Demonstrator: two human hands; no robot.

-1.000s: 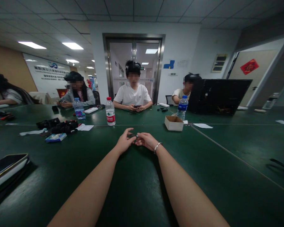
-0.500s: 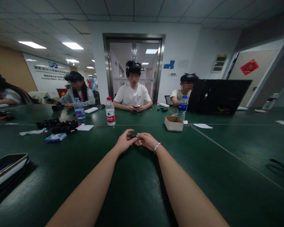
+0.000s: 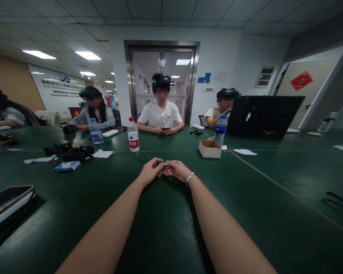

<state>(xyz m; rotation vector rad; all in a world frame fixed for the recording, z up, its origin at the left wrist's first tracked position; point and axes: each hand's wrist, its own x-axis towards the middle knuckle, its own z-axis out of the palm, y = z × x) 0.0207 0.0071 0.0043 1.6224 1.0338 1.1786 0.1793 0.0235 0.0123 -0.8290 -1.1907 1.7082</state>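
My left hand [image 3: 150, 172] and my right hand [image 3: 178, 170] meet above the green table [image 3: 165, 220], fingertips close together. Between them is a small dark piece with a silvery end [image 3: 165, 164], too small to name. The left thumb and fingers close round its dark part and mostly hide it. My right fingers pinch the silvery end. A metal bangle [image 3: 190, 178] circles my right wrist.
A red-capped bottle [image 3: 133, 135] stands beyond my hands, and an open cardboard box [image 3: 209, 149] is to the right. Black gear [image 3: 77, 153] and a blue packet [image 3: 67, 166] lie left. A phone [image 3: 10, 199] is at near left. Several people sit opposite.
My left fingers have closed down over the dark piece, which showed more before. My right hand stays put. The person at right has raised a hand to the face.
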